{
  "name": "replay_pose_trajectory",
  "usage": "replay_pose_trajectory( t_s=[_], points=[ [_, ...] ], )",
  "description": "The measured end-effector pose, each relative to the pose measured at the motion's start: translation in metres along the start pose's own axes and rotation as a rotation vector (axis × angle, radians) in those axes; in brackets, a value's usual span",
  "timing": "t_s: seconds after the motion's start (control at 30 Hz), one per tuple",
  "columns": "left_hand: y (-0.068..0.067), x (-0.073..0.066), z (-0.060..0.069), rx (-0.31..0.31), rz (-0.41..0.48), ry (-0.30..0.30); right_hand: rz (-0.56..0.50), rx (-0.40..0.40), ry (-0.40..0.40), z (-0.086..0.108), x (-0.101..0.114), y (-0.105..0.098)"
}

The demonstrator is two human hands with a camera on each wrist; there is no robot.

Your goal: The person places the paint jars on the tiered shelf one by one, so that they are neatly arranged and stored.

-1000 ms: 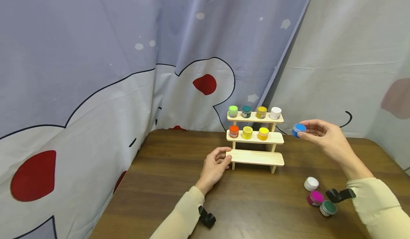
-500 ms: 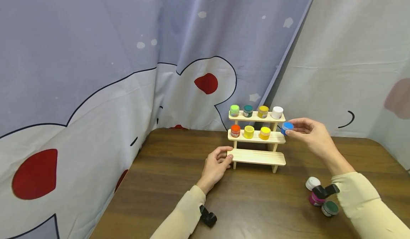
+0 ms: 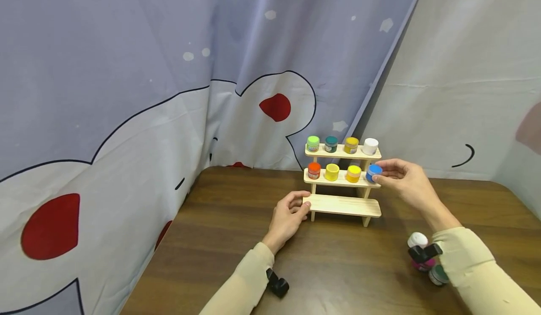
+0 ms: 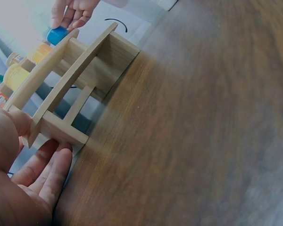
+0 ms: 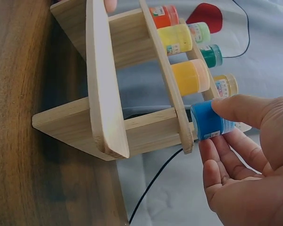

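Note:
My right hand (image 3: 407, 183) pinches a blue paint jar (image 3: 374, 170) between thumb and fingers. The jar is upright at the right end of the middle shelf of a three-tier wooden display rack (image 3: 342, 204); its base meets or nearly meets the board (image 5: 172, 89) in the right wrist view. My left hand (image 3: 288, 218) grips the left end of the bottom shelf, with the thumb by the board and fingers against the side support (image 4: 63, 129). To the blue jar's left stand an orange-yellow jar (image 3: 353, 174), a yellow jar (image 3: 331, 172) and a red jar (image 3: 313, 171).
On the top shelf are light green (image 3: 313, 144), teal (image 3: 331, 144), mustard (image 3: 351, 145) and white (image 3: 370, 146) jars. Another white jar (image 3: 417, 239), a magenta jar (image 3: 424, 265) and a dark green jar (image 3: 438, 275) sit on the table (image 3: 338, 268) near my right sleeve. A curtain (image 3: 253, 38) hangs behind.
My right hand has carried the blue jar leftward from beside the rack to the right end of the middle shelf. My left hand keeps its grip on the bottom shelf.

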State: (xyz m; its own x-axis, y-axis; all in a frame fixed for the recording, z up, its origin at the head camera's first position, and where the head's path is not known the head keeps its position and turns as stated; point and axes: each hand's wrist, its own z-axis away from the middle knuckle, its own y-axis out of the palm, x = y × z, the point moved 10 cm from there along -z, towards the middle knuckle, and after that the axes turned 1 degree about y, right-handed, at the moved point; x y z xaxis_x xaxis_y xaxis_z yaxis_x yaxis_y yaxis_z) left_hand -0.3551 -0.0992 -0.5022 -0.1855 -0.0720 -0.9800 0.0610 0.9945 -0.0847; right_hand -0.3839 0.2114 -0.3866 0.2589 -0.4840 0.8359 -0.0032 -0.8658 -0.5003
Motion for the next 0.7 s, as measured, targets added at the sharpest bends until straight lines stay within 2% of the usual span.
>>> replay_pose_trajectory(
  t_s=[0.23, 0.7],
  points=[
    [0.0007, -0.0019, 0.0001, -0.004, 0.008, 0.011, 0.017, 0.012, 0.006, -0.0009, -0.0048, 0.0046],
    [-0.0001, 0.0, -0.0005, -0.003, -0.002, -0.009, 0.041, 0.006, 0.008, -0.0012, -0.0071, 0.0072]
  ],
)
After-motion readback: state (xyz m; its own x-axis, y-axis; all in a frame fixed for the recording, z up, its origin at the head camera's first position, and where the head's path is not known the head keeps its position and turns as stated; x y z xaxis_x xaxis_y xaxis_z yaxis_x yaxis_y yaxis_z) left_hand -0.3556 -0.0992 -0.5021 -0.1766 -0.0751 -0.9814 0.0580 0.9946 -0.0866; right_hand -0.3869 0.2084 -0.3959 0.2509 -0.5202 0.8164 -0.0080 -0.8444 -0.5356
